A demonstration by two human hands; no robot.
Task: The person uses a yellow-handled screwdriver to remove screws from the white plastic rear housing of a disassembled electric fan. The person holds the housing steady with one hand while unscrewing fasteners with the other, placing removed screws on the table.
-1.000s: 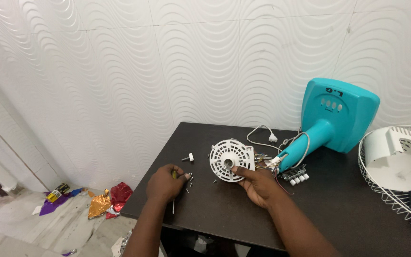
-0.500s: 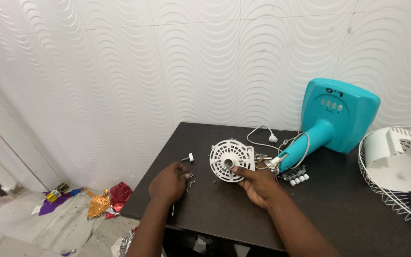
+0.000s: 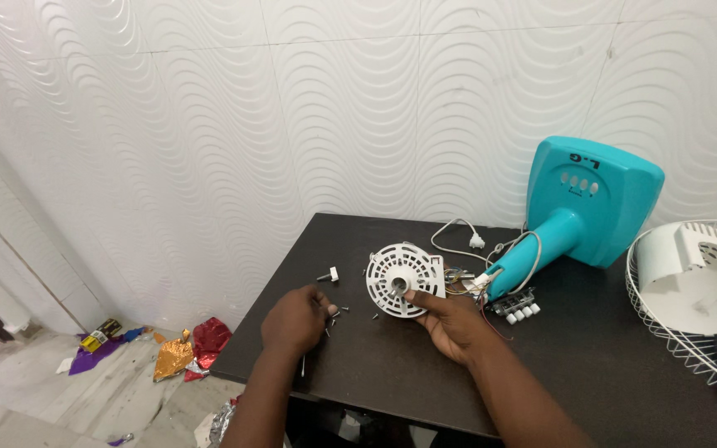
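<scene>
Right hand point(image 3: 450, 323) grips white round cover point(image 3: 402, 280); left hand point(image 3: 295, 319) over screws point(image 3: 334, 313) (dark table).

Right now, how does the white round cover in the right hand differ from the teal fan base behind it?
The white round cover is a flat slotted disc, tilted up in the right hand; the teal fan base is bulkier, solid, and lies tipped on the table, untouched. Wires run between them. Both are plastic.

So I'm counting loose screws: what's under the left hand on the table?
A few small screws lie by the left hand on the dark table, and a thin metal shaft pokes out below it. Anything under the palm is covered.
</scene>
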